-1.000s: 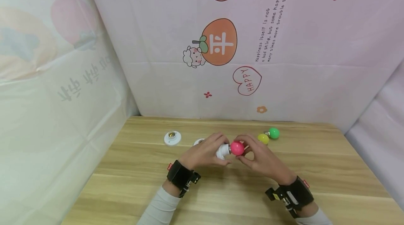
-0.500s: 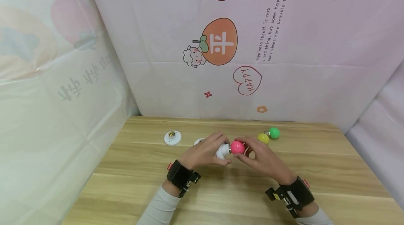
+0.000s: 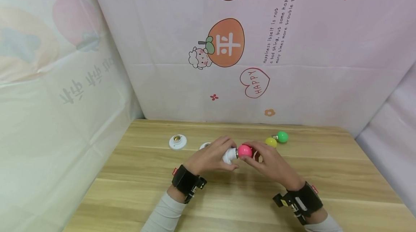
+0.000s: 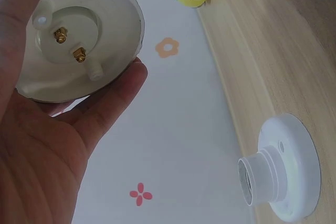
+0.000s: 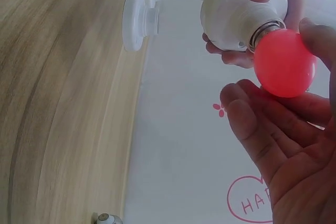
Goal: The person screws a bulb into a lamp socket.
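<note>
Above the table my left hand (image 3: 212,155) grips a white lamp socket (image 3: 229,155) by its round base. The left wrist view shows the hollow underside of this socket (image 4: 79,30) with two brass screws. My right hand (image 3: 271,161) pinches a pink light bulb (image 3: 245,151) between thumb and fingers. In the right wrist view the metal screw end of the bulb (image 5: 285,64) sits at the mouth of the socket, partly inside it. How deep the thread goes is hidden.
Two more white sockets stand on the wooden table (image 3: 146,174): one socket (image 3: 177,142) at the back left, another (image 3: 204,146) partly behind my left hand. A yellow bulb (image 3: 271,142) and a green bulb (image 3: 282,137) lie at the back right. A printed cloth (image 3: 178,91) hangs behind.
The fingers of my right hand have shifted slightly around the pink bulb, with the thumb moving across its front. My left hand and the socket have stayed in place.
</note>
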A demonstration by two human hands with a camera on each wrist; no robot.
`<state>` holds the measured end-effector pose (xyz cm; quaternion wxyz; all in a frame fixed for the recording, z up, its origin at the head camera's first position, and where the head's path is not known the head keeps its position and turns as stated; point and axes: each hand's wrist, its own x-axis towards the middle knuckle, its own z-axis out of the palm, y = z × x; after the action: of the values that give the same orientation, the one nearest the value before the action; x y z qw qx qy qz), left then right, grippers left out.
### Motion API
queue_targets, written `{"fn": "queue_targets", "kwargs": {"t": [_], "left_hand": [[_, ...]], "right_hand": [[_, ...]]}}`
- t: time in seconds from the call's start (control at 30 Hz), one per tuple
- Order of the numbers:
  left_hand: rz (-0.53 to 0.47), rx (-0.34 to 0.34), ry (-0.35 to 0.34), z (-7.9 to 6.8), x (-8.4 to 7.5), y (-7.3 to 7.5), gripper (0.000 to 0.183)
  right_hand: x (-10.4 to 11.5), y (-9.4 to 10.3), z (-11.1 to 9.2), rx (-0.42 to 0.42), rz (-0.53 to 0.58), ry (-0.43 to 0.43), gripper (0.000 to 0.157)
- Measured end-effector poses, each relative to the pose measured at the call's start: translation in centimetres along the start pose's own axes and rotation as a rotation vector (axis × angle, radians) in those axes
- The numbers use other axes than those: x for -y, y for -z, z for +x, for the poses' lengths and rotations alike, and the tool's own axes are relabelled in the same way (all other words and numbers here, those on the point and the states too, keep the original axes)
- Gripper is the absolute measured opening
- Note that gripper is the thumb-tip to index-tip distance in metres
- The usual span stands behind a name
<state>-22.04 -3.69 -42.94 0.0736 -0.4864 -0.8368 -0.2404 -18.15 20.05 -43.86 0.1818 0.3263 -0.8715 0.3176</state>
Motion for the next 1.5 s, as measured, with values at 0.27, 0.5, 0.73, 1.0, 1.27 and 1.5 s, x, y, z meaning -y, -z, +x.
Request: {"fn": "queue_targets", "kwargs": {"t": [0.27,0.5,0.73,1.0,1.27,1.5], "left_hand": [[0.008,0.003,0.002,0.11,0.1,-0.15,0.048],[0.0,0.001,0.012,0.11,0.08,-0.17,0.05],[-0.012,0.013,0.027,0.03,0.19,-0.18,0.051],[-0.02,0.0,0.025,-0.08,0.22,-0.18,0.049],[-0.002,-0.014,0.011,-0.16,0.19,-0.04,0.05],[-0.001,-0.008,0.004,-0.15,0.17,0.04,0.049]], "right_hand": [[0.08,0.0,-0.09,-0.03,0.022,-0.015,0.054],[-0.12,-0.19,0.09,-0.064,0.082,0.097,0.042],[0.02,-0.27,0.06,-0.05,0.099,0.086,0.051],[0.14,-0.1,0.02,-0.03,0.071,0.079,0.057],[0.14,-0.17,0.03,-0.047,0.032,0.088,0.054],[0.17,0.01,-0.05,-0.038,-0.006,0.053,0.046]]}}
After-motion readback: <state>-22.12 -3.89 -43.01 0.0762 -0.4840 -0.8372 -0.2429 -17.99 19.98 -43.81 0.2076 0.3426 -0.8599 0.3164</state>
